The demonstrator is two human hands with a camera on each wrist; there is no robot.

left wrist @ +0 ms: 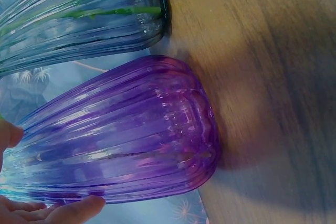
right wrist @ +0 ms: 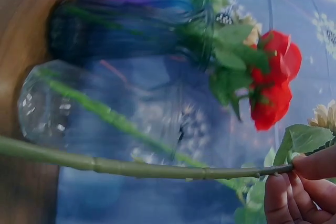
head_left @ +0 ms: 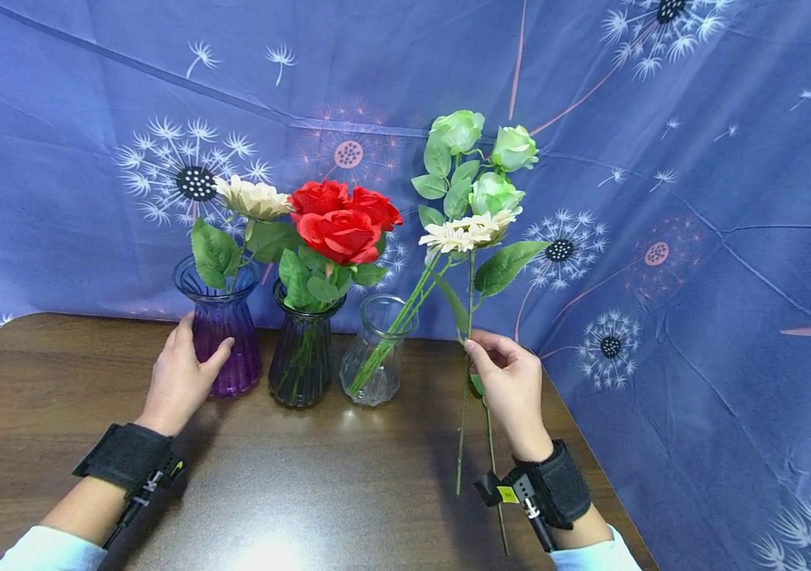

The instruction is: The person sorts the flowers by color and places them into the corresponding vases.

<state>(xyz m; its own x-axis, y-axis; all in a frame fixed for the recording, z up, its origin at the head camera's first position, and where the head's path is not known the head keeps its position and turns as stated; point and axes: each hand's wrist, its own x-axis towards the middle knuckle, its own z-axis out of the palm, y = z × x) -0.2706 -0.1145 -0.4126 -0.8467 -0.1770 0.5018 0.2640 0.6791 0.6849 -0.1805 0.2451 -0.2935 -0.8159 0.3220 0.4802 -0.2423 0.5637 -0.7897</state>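
My left hand (head_left: pixel 180 377) holds the purple glass vase (head_left: pixel 230 349), thumb at its front and fingers round its left side. In that vase stands one cream flower (head_left: pixel 254 198) with green leaves. On the right, my right hand (head_left: pixel 508 385) pinches the green stem (right wrist: pixel 142 168) of a cream daisy-like flower (head_left: pixel 458 235) between thumb and fingers. Its head is up, beside the clear vase, and overlaps the green roses in the head view. Two thin stems show below this hand, slanting down over the table.
A dark glass vase (head_left: pixel 300 361) with red roses (head_left: pixel 341 230) stands beside the purple one. Right of it, a clear glass vase (head_left: pixel 375 377) holds green roses (head_left: pixel 495 193) leaning right. A blue dandelion-print cloth (head_left: pixel 405 63) hangs behind the wooden table (head_left: pixel 348 492).
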